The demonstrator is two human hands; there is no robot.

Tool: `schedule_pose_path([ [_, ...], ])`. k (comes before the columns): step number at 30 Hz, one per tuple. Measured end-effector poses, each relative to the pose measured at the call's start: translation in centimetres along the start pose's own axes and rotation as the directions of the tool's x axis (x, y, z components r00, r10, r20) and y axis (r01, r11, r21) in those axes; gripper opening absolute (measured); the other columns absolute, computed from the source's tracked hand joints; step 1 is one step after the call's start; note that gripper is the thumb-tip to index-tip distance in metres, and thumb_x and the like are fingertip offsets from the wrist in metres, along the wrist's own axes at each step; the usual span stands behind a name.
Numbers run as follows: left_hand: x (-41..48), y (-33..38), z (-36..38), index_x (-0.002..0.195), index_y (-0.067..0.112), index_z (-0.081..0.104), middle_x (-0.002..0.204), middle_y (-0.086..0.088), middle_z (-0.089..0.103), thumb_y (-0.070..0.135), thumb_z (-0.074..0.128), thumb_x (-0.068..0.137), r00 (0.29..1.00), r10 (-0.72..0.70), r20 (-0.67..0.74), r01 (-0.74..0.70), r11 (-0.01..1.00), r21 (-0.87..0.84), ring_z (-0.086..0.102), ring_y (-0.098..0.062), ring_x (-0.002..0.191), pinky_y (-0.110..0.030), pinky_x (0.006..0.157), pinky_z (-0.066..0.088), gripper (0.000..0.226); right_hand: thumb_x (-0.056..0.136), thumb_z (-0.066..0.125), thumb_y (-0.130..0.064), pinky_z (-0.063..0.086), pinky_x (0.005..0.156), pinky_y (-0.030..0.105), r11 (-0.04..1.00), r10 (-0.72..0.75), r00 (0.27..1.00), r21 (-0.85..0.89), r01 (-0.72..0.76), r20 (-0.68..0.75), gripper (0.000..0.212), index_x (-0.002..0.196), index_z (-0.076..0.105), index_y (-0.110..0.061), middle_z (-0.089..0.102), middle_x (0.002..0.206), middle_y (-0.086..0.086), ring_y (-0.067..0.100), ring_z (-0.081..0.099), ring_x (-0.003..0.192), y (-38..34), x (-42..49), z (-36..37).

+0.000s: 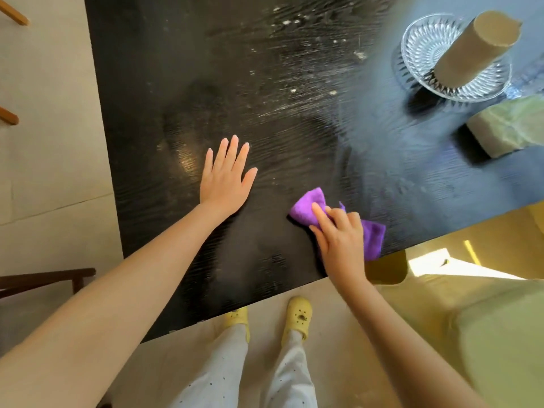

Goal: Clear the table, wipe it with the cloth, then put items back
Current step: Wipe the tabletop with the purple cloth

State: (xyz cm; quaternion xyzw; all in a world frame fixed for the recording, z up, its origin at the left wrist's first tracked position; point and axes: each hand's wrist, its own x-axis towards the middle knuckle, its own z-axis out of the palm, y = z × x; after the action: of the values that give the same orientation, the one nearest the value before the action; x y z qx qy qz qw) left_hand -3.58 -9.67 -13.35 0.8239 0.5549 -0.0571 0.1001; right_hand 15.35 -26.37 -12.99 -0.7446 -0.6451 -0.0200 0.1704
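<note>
A black wood-grain table (265, 83) fills the upper view, with pale dusty streaks and crumbs toward its far middle. My right hand (341, 234) grips a bunched purple cloth (307, 206) against the table near the front edge. My left hand (226, 178) lies flat on the tabletop, fingers straight and spread, a little to the left of the cloth. At the far right stands a cut-glass dish (424, 45) with a cardboard tube (474, 48) upright in it. A pale green block-shaped object (509, 128) lies just in front of the dish.
The table's front edge runs diagonally from lower left to right. Below it are my legs and yellow clogs (297, 316) on a beige floor. A yellowish-green cushioned seat (471, 319) is at right; dark chair parts (47, 278) and wooden legs (8, 116) at left.
</note>
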Motion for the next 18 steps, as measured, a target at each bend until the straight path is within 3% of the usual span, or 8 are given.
schedule_pose_path([
  [2, 0.0, 0.3, -0.6, 0.152, 0.018, 0.009, 0.162, -0.006, 0.001, 0.045, 0.021, 0.1, 0.999, -0.007, 0.041, 0.009, 1.0, -0.03, -0.002, -0.023, 0.149, -0.044, 0.12, 0.0, 0.06, 0.081, 0.068, -0.016, 0.034, 0.071, 0.024, 1.0, -0.005, 1.0, 0.014, 0.005, 0.005, 0.027, 0.107, 0.07, -0.009, 0.069, 0.097, 0.008, 0.017, 0.038, 0.078, -2.8, -3.1, -0.2],
  [4, -0.8, 1.2, -1.8, 0.151, 0.016, 0.018, 0.161, -0.008, 0.008, 0.042, 0.026, 0.1, 0.997, 0.037, 0.061, -0.03, 0.993, -0.115, 0.002, -0.024, 0.149, -0.042, 0.119, 0.001, 0.058, 0.083, 0.063, -0.02, 0.034, 0.082, 0.015, 0.995, 0.07, 0.996, 0.065, -0.074, 0.058, 0.029, 0.11, 0.069, -0.011, 0.069, 0.101, 0.006, 0.013, 0.041, 0.084, -4.8, -4.8, -0.3],
  [7, -4.4, 3.6, -3.4, 0.142, 0.015, 0.04, 0.144, -0.006, 0.047, 0.036, 0.041, 0.098, 0.986, 0.158, 0.058, -0.122, 0.91, -0.395, 0.036, -0.022, 0.138, -0.036, 0.114, 0.026, 0.049, 0.09, 0.041, -0.038, 0.049, 0.08, 0.031, 0.991, 0.102, 0.972, 0.061, -0.117, 0.212, 0.045, 0.126, 0.059, -0.019, 0.065, 0.114, 0.005, 0.021, 0.055, 0.092, -5.6, -4.7, -1.6],
  [9, -7.0, 5.1, -4.0, 0.139, 0.018, 0.043, 0.123, -0.002, 0.06, 0.038, 0.049, 0.094, 0.966, 0.211, 0.15, -0.105, 0.849, -0.518, 0.05, -0.019, 0.121, -0.036, 0.103, 0.042, 0.05, 0.092, 0.038, -0.043, 0.048, 0.085, 0.035, 0.98, 0.081, 0.956, 0.153, -0.128, 0.281, 0.049, 0.134, 0.051, -0.02, 0.061, 0.123, 0.003, 0.023, 0.055, 0.1, -4.7, -4.3, -2.9],
  [11, -8.3, 6.4, -4.0, 0.138, 0.019, 0.043, 0.123, -0.002, 0.058, 0.041, 0.055, 0.09, 0.932, 0.251, 0.26, -0.091, 0.858, -0.505, 0.051, -0.02, 0.119, -0.037, 0.1, 0.044, 0.053, 0.092, 0.046, -0.04, 0.044, 0.09, 0.036, 0.956, 0.152, 0.942, 0.197, -0.217, 0.299, 0.047, 0.135, 0.049, -0.019, 0.06, 0.124, 0.001, 0.023, 0.052, 0.104, -3.3, -4.4, -4.0],
  [13, -8.5, 7.3, -4.0, 0.135, 0.018, 0.044, 0.129, -0.005, 0.052, 0.037, 0.061, 0.087, 0.923, 0.214, 0.32, -0.043, 0.884, -0.466, 0.05, -0.022, 0.12, -0.035, 0.097, 0.043, 0.053, 0.089, 0.053, -0.042, 0.046, 0.087, 0.037, 0.947, 0.256, 0.923, 0.119, -0.299, 0.287, 0.044, 0.127, 0.054, -0.021, 0.06, 0.116, 0.001, 0.022, 0.05, 0.102, -1.9, -4.7, -4.8],
  [15, -8.5, 7.9, -4.2, 0.128, 0.018, 0.047, 0.126, -0.006, 0.052, 0.033, 0.063, 0.086, 0.929, 0.157, 0.336, 0.012, 0.893, -0.451, 0.054, -0.024, 0.114, -0.035, 0.092, 0.045, 0.047, 0.089, 0.052, -0.047, 0.045, 0.084, 0.034, 0.933, 0.305, 0.88, 0.068, -0.352, 0.365, 0.042, 0.124, 0.054, -0.024, 0.057, 0.113, 0.0, 0.019, 0.047, 0.1, -1.3, -5.2, -5.1],
  [18, -8.4, 8.4, -4.5, 0.114, 0.017, 0.048, 0.115, -0.005, 0.057, 0.034, 0.064, 0.085, 0.924, 0.185, 0.335, -0.056, 0.932, -0.359, 0.059, -0.023, 0.101, -0.035, 0.084, 0.05, 0.037, 0.091, 0.05, -0.044, 0.046, 0.083, 0.028, 0.909, 0.32, 0.841, 0.109, -0.403, 0.436, 0.04, 0.126, 0.053, -0.023, 0.055, 0.113, 0.0, 0.015, 0.047, 0.099, -2.1, -5.7, -5.4],
])
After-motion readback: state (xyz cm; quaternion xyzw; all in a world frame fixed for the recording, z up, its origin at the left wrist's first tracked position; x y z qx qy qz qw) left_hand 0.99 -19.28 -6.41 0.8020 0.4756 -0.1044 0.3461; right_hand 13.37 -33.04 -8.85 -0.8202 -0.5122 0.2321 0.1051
